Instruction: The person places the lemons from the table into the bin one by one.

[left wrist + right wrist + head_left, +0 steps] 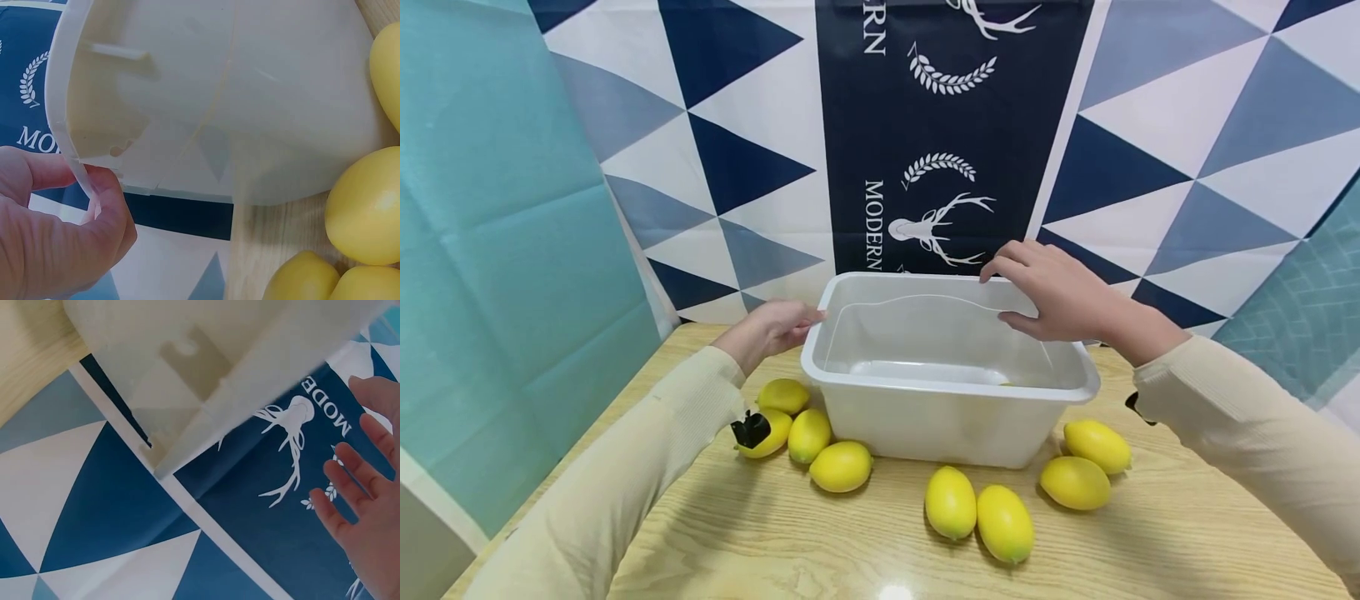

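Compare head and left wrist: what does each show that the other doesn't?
Head only: the right hand near the bin's right end, the view down into the bin, the front pair of lemons and the right pair of lemons.

Left wrist only: the outside of the bin's left end, with a short rib under the rim.

Both: the left hand gripping that rim, the left cluster of lemons, the wooden table and the printed backdrop.
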